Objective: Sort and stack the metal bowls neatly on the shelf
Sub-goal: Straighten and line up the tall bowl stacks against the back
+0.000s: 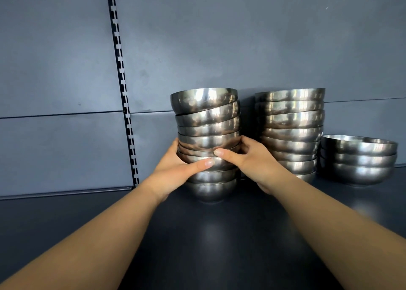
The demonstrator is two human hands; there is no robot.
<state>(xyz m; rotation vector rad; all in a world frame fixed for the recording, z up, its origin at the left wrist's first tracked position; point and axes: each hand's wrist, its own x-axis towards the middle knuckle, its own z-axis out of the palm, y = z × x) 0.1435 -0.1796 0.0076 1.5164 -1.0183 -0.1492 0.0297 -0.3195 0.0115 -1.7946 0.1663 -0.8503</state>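
Back wall (pixel 241 36): grey panels filling the upper frame, with a slotted upright (pixel 123 87) running down the left of centre.

Shelf (pixel 197 234): dark board spreading across the lower frame, carrying all the bowls.

Middle stack (pixel 207 135): tall pile of nested metal bowls standing at frame centre. Its upper bowls are sitting tilted, rims leaning off level; the lower ones are nesting straighter.

Right stack (pixel 291 131): pile of similar height standing just beside the middle stack, looking more even.

Short stack (pixel 358 160): three or so bowls sitting at the right edge of the frame, near the right stack.

Left hand (pixel 175 168): wrapping the left side of the middle stack low down, thumb lying across the front.

Right hand (pixel 248 157): clasping the right side at about the same height, thumb pressing the front, fingers hidden behind.

Step in hand, as a judgement: squaring up the middle stack. Doing it well is calling for even pressure from both sides and gentle settling of the tilted upper bowls, since they are looking liable to slide.

Contents: what is lying inside the bowls cannot be told.
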